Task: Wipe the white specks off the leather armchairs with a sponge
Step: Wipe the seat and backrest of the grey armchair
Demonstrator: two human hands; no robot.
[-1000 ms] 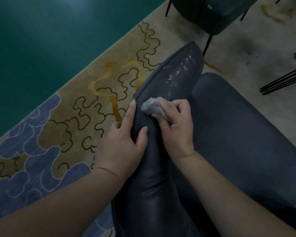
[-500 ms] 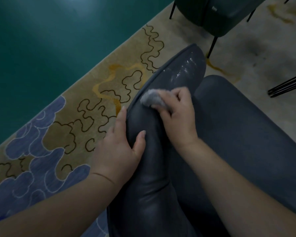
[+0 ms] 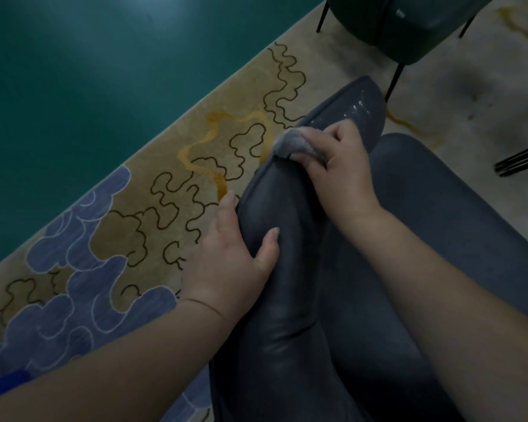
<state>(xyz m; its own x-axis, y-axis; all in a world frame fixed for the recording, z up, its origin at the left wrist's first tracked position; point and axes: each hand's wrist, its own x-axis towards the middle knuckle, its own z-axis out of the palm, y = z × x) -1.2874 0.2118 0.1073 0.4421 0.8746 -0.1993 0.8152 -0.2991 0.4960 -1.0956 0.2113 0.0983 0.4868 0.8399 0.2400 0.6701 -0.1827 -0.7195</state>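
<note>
Two bare forearms reached in from the bottom of the view toward a dark grey leather armchair (image 3: pixel 287 345), whose padded armrest ran away from the camera with the seat cushion beside it on the right. Nearest, the left hand (image 3: pixel 229 263) rested on the armrest, its fingers fairly straight down the outer side toward the carpet and its thumb laid across the top, bracing the leather without closing round anything. A thin band circled that wrist. Farther along the same armrest, the right hand (image 3: pixel 339 166) had its fingers curled round a small grey sponge (image 3: pixel 293 144) and pressed it onto the top edge of the leather, the sponge showing at the hand's left side. Just beyond the sponge, at the far rounded end of the armrest, a patch of white specks (image 3: pixel 360 106) lay on the leather, close to the knuckles. To the left of the chair lay a beige carpet (image 3: pixel 165 214) with blue cloud shapes, dark wavy outlines and yellow streaks, bordered by a teal floor (image 3: pixel 89 71). At the top, a second dark armchair (image 3: pixel 409 25) stood on thin black legs, well apart from the hands.
</note>
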